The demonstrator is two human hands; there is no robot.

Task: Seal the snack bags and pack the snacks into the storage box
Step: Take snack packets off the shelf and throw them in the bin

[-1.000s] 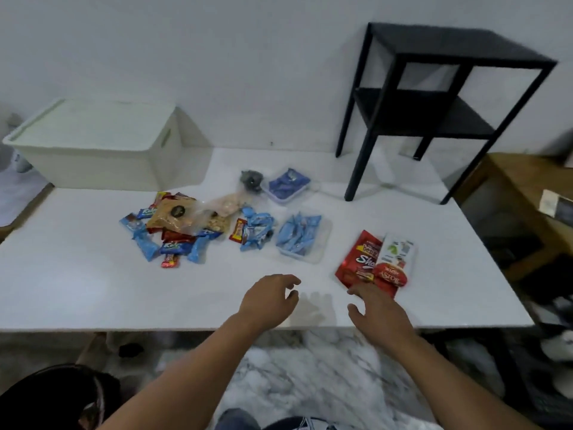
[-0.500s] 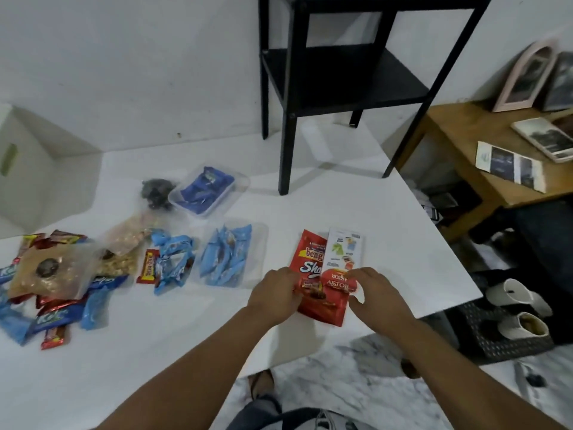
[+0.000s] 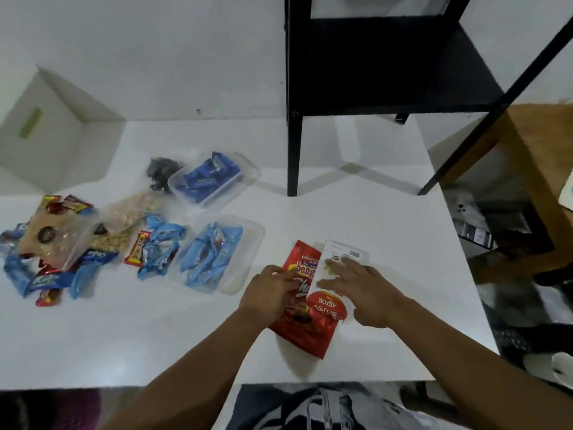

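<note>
head view: two snack packs are being handled near the front edge of the white table (image 3: 356,200), and the step in hand is judged to be the gathering or sealing of these packs before they are packed. the left hand (image 3: 268,288) is laid on the left side of the red snack bag (image 3: 302,321), its fingers bent over the bag's edge so that the bag seems to be gripped, though the fingertips are partly hidden. the right hand (image 3: 361,288) is spread wide, fingers straight, and is pressed flat on the white astor pack (image 3: 333,274), which lies on top of the red bag and overlaps its right half. nothing is pinched by the right hand. for the step to be done well, the red bag should be held steady under the left fingers while the white pack is slid clear to the right, so that the bag's open end can be found and pressed shut along its whole width; which end is open cannot be told. the white storage box (image 3: 46,131) stands well apart, far to the left of the left fingers, against the wall. between it and the left hand lie a clear tray of light blue wafers (image 3: 214,254), a tray of dark blue packs (image 3: 210,178) and a heap of loose snacks (image 3: 62,243), which should not be swept aside when the packs are carried across.
</note>
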